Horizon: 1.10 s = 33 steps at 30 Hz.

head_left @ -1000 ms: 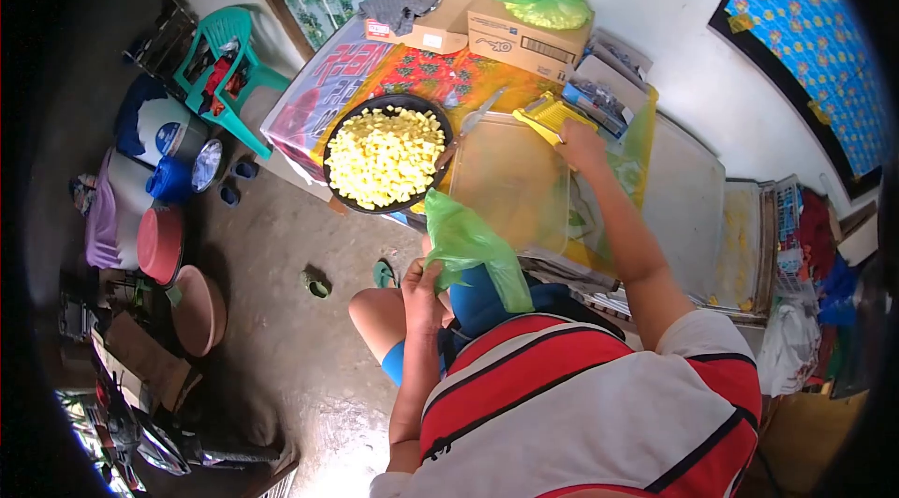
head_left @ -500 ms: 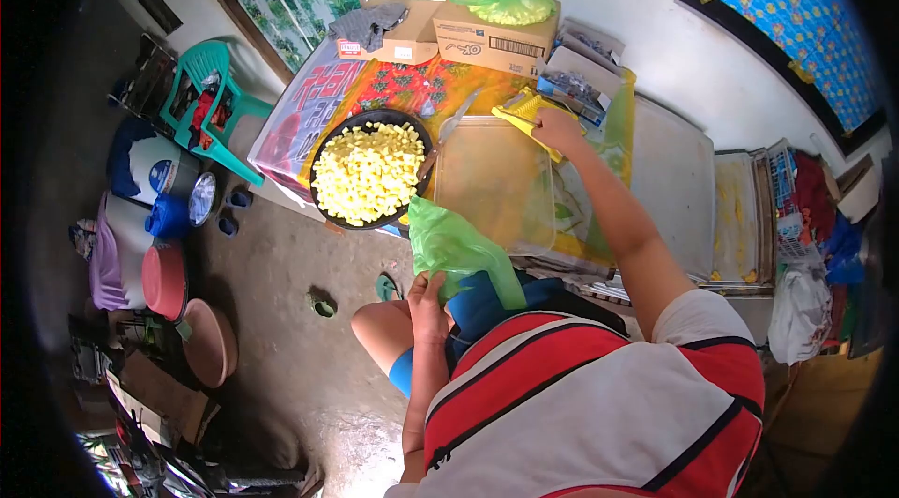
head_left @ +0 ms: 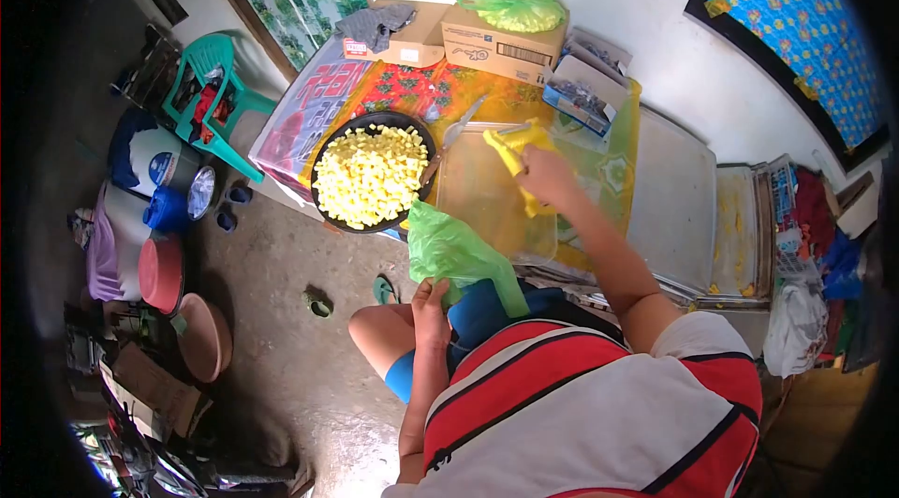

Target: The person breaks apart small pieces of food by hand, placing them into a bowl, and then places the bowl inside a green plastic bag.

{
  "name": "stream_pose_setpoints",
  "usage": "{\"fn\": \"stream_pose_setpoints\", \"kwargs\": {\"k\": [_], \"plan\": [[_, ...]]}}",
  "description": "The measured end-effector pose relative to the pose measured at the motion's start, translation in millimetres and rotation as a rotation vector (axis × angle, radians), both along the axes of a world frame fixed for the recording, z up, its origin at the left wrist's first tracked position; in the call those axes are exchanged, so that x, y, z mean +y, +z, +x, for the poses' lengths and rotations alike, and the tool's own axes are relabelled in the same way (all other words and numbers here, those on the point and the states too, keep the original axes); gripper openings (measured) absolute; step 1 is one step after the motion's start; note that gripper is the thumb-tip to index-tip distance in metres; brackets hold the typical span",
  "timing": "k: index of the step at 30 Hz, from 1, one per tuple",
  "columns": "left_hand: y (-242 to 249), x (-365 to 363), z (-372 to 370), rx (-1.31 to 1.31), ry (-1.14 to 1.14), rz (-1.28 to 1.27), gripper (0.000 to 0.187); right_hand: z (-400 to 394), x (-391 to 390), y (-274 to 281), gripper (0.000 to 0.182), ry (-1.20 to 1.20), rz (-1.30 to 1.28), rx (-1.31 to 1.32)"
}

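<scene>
My left hand (head_left: 431,311) is closed on a light green plastic bag (head_left: 451,243), which hangs open over my lap near the table's front edge. Gripped in my right hand (head_left: 550,178) is a limp yellow cloth (head_left: 510,144), held over the right part of a translucent rectangular plastic tray (head_left: 464,184). Left of the tray, a round black pan (head_left: 321,181) holds a heap of small pale-yellow cubes (head_left: 370,170). A knife (head_left: 459,123) lies between pan and tray, its handle by the pan's rim.
Cardboard boxes (head_left: 506,41) line the table's back, one topped by a filled green bag (head_left: 515,9). An open box of small packets (head_left: 582,97) stands at the right. Large flat trays (head_left: 674,198) sit beyond it. A green chair (head_left: 211,58) is at the left.
My right hand has drawn the yellow cloth from beside the packet box back toward me, over the tray. My left hand keeps the green bag in nearly the same place.
</scene>
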<state>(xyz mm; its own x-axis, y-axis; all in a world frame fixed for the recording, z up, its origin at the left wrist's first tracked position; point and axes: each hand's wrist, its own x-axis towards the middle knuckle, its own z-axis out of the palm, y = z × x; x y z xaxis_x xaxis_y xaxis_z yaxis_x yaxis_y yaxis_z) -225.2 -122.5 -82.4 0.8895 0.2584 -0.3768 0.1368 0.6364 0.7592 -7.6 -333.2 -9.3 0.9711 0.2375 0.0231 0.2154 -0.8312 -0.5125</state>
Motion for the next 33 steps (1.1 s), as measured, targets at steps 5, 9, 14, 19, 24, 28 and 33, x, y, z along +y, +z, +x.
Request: {"fn": "stream_pose_setpoints", "kwargs": {"k": [5,9,14,19,24,28,33], "plan": [[1,0,-2,-0.008,-0.043,0.031,0.008,-18,58,-39,0.040,0.058,0.012,0.069],[2,-3,-4,-0.019,0.001,0.007,0.008,-18,83,-29,0.046,0.076,0.032,0.092],[11,3,-8,-0.005,-0.004,0.000,0.010,17,83,-36,0.037,0.032,0.037,-0.017],[22,4,-11,-0.031,0.003,-0.015,0.006,48,71,-64,0.032,0.068,0.185,-0.037],[72,-3,-13,-0.113,0.084,0.029,0.006,65,97,-69,0.032,0.219,0.163,-0.184],[76,-2,-14,-0.100,0.174,0.104,0.003,68,134,-46,0.039,-0.056,-0.055,0.026],[72,1,-22,-0.038,0.131,0.088,0.004,104,141,-88,0.035,-0.087,0.262,0.203]]}}
